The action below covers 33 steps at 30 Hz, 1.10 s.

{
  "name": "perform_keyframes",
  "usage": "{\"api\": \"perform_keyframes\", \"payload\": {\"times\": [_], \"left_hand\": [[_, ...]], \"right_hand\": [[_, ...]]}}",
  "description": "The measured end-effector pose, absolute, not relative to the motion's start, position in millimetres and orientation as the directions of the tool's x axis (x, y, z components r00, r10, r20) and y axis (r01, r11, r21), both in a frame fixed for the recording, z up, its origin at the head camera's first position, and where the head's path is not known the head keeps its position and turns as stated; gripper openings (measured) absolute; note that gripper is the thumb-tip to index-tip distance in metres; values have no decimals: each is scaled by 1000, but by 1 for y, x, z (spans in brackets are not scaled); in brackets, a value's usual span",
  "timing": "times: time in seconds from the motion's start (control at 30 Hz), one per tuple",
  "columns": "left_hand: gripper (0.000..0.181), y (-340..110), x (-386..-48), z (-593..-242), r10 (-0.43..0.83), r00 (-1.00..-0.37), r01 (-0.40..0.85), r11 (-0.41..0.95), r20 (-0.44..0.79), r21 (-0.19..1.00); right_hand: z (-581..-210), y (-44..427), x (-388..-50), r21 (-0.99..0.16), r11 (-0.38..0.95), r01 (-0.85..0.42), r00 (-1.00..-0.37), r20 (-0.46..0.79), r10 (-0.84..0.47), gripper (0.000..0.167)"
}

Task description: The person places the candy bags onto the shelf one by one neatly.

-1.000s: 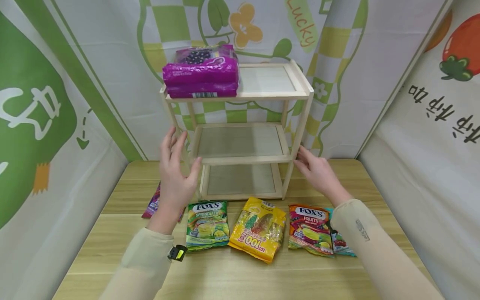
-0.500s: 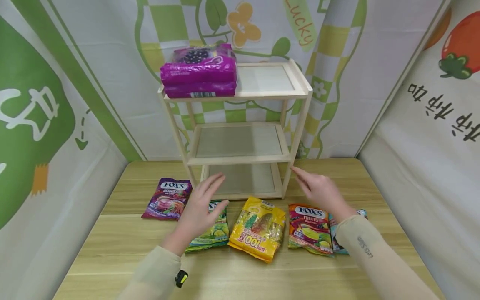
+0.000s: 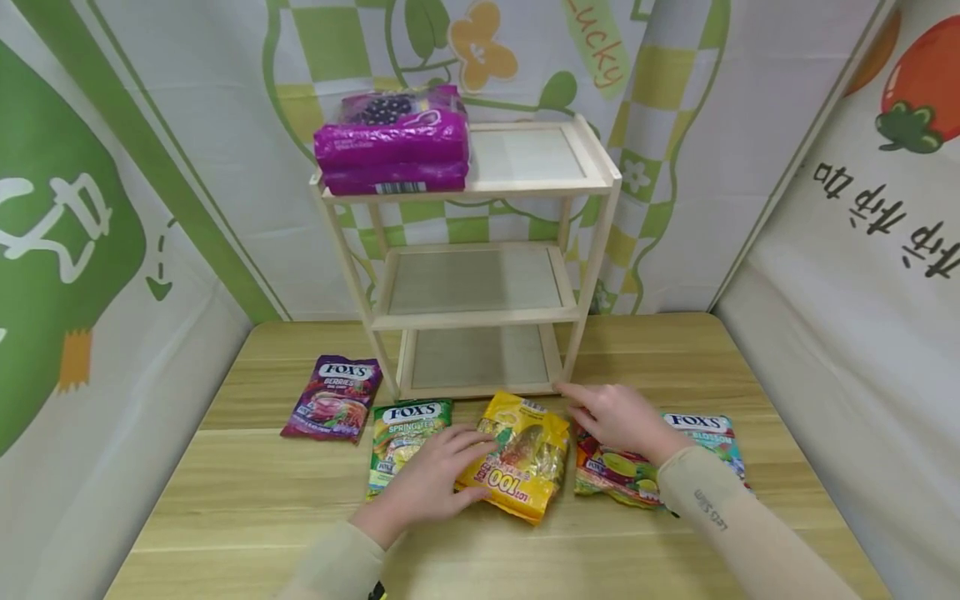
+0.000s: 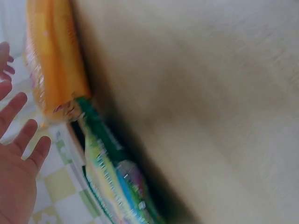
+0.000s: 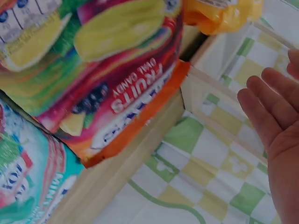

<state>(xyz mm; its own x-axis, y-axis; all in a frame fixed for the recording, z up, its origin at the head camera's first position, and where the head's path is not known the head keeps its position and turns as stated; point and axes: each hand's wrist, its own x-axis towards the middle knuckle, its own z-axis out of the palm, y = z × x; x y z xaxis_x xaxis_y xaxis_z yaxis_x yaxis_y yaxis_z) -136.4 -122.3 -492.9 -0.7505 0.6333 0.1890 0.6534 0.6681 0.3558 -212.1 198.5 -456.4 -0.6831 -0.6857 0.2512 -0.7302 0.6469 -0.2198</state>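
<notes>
My left hand (image 3: 435, 479), fingers spread and fairly straight, hovers over the green Fox's spring tea candy bag (image 3: 393, 429) and the left edge of the yellow candy bag (image 3: 528, 467). In the left wrist view a gap shows between its fingers and the yellow bag (image 4: 58, 56). My right hand (image 3: 622, 423) is above the orange-red Fox's fruits candy bag (image 3: 618, 475) and covers its top. Its index finger points toward the shelf's lower right corner. Nothing is between the fingers of the right hand (image 5: 285, 140) in the right wrist view.
A three-tier wooden shelf (image 3: 480, 318) stands behind the bags. Purple packs (image 3: 397, 158) sit on its top left. A purple Fox's berries bag (image 3: 337, 400) lies at left on the wooden table (image 3: 247, 483); a light-blue Fox's bag (image 3: 716, 442) lies at right. Fabric walls enclose the table.
From beside the shelf, my left hand has come down and right toward the yellow bag. My right hand has lowered and moved left from the shelf's right post. The bags stay in place.
</notes>
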Motion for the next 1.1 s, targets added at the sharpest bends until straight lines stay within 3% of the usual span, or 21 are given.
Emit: {"api": "perform_keyframes", "payload": {"times": [0.13,0.37,0.77,1.1], "left_hand": [[64,-120,-134,-505,681,-714,690,642,164,334],[61,-119,-132,-514,700,-697,711,646,157,279],[47,-118,-130,-521,700,-657,754,611,279,241],[30,-119,-127,-526,722,-593,797,589,356,132]], "right_hand": [[-462,196,-208,-254,647,-719,-693,187,-696,42],[-475,193,-204,-240,585,-774,-629,194,-753,42],[-484,187,-196,-233,601,-765,-629,71,-774,44],[-488,187,-193,-241,586,-774,-610,30,-792,50]]}}
